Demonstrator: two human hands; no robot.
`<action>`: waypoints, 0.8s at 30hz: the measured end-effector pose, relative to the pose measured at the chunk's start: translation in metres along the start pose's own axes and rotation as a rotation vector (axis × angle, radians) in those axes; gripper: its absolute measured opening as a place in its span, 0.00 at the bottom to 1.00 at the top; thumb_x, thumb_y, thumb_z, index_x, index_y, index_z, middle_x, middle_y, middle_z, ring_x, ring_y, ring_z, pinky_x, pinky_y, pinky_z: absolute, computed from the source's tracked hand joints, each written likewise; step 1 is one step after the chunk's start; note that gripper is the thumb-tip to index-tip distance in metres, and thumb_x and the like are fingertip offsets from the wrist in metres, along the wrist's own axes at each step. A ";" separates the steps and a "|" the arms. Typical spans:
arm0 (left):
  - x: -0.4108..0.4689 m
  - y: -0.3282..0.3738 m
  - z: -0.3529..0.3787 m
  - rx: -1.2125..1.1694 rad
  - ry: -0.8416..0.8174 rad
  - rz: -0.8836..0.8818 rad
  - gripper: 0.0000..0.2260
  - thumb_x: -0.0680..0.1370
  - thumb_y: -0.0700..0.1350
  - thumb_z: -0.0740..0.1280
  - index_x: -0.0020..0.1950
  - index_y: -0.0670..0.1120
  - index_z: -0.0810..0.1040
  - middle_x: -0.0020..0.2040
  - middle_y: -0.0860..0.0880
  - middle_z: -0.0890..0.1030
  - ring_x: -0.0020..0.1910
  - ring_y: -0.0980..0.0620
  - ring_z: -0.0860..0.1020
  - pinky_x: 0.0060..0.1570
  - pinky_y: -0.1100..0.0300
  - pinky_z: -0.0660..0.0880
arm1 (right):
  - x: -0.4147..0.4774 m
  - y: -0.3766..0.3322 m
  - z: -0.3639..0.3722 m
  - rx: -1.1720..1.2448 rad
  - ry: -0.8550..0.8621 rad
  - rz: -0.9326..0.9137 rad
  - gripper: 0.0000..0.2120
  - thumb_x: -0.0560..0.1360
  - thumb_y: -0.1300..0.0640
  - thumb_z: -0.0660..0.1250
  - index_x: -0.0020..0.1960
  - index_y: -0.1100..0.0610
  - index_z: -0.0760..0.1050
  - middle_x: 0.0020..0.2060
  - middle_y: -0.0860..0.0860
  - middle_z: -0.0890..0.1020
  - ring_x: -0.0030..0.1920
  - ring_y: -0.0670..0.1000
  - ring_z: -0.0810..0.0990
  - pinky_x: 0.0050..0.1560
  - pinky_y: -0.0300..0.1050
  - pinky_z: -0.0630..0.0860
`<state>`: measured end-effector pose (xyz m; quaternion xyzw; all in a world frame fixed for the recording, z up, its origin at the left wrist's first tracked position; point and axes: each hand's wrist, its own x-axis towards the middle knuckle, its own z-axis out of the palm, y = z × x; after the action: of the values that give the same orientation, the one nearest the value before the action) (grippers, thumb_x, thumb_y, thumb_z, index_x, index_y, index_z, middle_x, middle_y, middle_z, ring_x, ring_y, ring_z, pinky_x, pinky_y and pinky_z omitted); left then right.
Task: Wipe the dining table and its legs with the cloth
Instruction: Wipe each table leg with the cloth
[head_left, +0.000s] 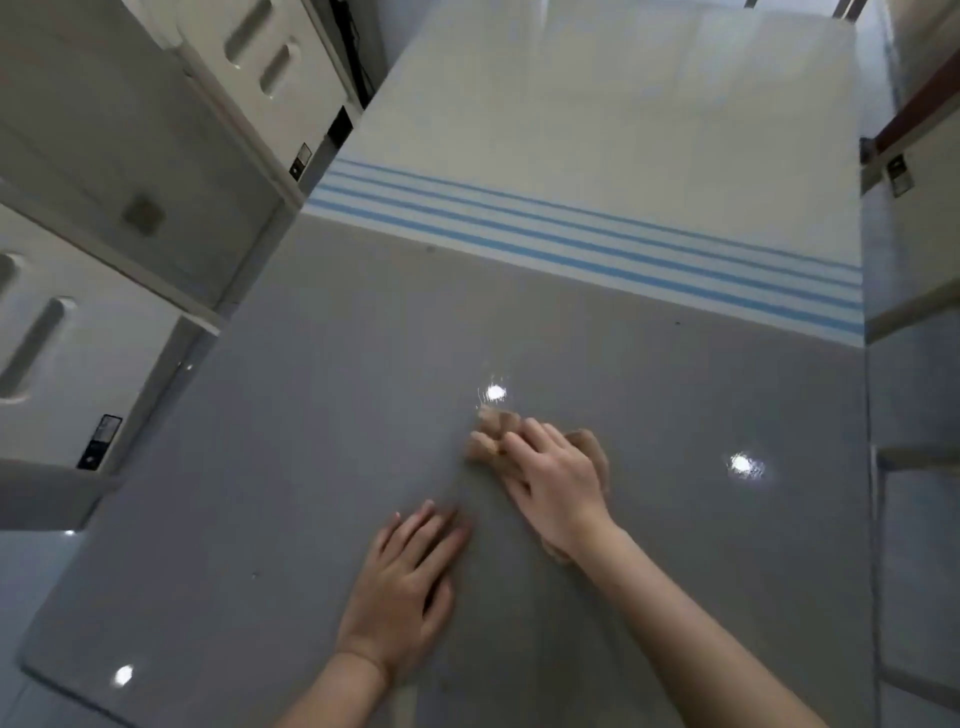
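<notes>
Tan cloth (488, 434) pinned under the right hand (556, 483) on the grey counter (311, 415)
Both hands lie flat, fingers straight; the left hand (405, 587) rests on bare surface just beside the right; cloth bunched near the middle.

One dining table (311, 467). Four blue stripes (571, 234) across its middle. Two bare hands on the tabletop: left hand (405, 587), right hand (556, 483). One tan cloth (485, 441) on the table's grey half. Two white chairs (156, 130) along the table's left edge. Three bright light reflections (496, 392) on the grey half. Three small black-and-white labels (300, 161): two left of the table, one right of it.
</notes>
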<state>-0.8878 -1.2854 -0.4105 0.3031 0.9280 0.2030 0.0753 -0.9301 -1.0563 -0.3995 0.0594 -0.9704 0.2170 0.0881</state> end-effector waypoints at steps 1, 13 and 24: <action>0.000 0.002 -0.001 -0.008 -0.012 -0.017 0.25 0.74 0.47 0.61 0.72 0.55 0.67 0.72 0.55 0.67 0.73 0.53 0.63 0.71 0.52 0.58 | -0.020 0.024 -0.015 -0.044 0.036 0.077 0.07 0.74 0.50 0.64 0.43 0.53 0.73 0.44 0.50 0.77 0.44 0.56 0.79 0.40 0.49 0.73; 0.001 0.005 -0.003 0.028 -0.009 -0.051 0.24 0.74 0.47 0.60 0.71 0.53 0.69 0.72 0.54 0.69 0.72 0.52 0.64 0.72 0.51 0.58 | -0.026 -0.002 -0.006 -0.108 0.168 0.488 0.09 0.75 0.50 0.63 0.49 0.55 0.75 0.49 0.56 0.78 0.49 0.60 0.77 0.44 0.52 0.71; 0.000 0.006 -0.002 0.063 0.037 -0.048 0.24 0.73 0.46 0.60 0.71 0.52 0.70 0.71 0.52 0.70 0.71 0.50 0.65 0.71 0.49 0.59 | -0.215 -0.092 -0.003 -0.032 -0.086 -0.196 0.04 0.74 0.55 0.69 0.47 0.52 0.81 0.49 0.51 0.75 0.36 0.53 0.77 0.38 0.47 0.67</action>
<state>-0.8848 -1.2814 -0.4062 0.2792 0.9422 0.1775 0.0534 -0.7055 -1.1217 -0.4013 0.1620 -0.9661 0.1891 0.0683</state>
